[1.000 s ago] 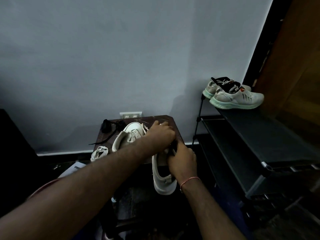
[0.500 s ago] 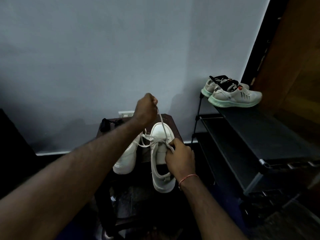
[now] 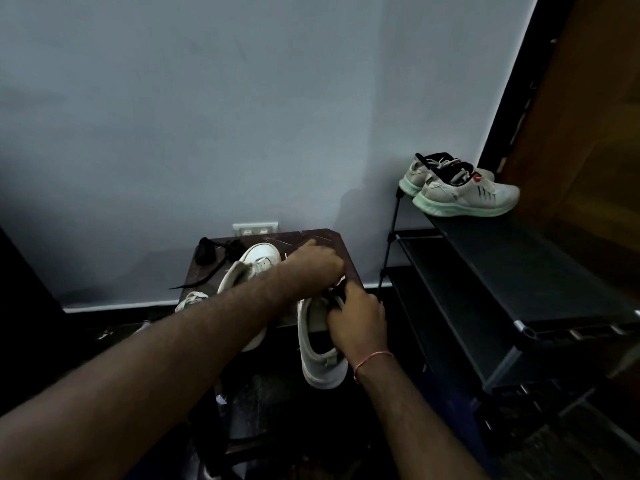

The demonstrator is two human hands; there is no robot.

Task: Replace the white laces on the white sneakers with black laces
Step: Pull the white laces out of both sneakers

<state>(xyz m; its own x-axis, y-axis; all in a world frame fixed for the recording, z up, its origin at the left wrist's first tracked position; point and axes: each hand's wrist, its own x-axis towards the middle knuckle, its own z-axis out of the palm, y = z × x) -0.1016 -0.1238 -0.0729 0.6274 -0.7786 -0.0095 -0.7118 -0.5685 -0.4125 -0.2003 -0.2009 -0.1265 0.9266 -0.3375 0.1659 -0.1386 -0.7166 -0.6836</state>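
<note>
Two white sneakers lie on a small dark table [image 3: 346, 251]. The left sneaker [image 3: 258, 259] points toward the wall, and my left forearm crosses it. The right sneaker [image 3: 320, 362] hangs its heel over the table's near edge. My left hand [image 3: 317, 265] curls down over its front lace area and hides what the fingers hold. My right hand [image 3: 358, 318] grips the sneaker's tongue and collar, with something dark [image 3: 337, 292] showing between the two hands. A loose white lace [image 3: 190, 301] lies bunched at the table's left edge. Black laces [image 3: 214, 254] lie at the back left.
A black shoe rack [image 3: 519, 271] stands to the right, with a pair of white and mint running shoes [image 3: 464, 195] on its top shelf. A wall socket [image 3: 254, 228] sits behind the table. The floor below is dark.
Half a second ago my left hand was raised, pulling a white lace up from the right sneaker. It is now down on the sneaker's front. My right hand stays at the tongue.
</note>
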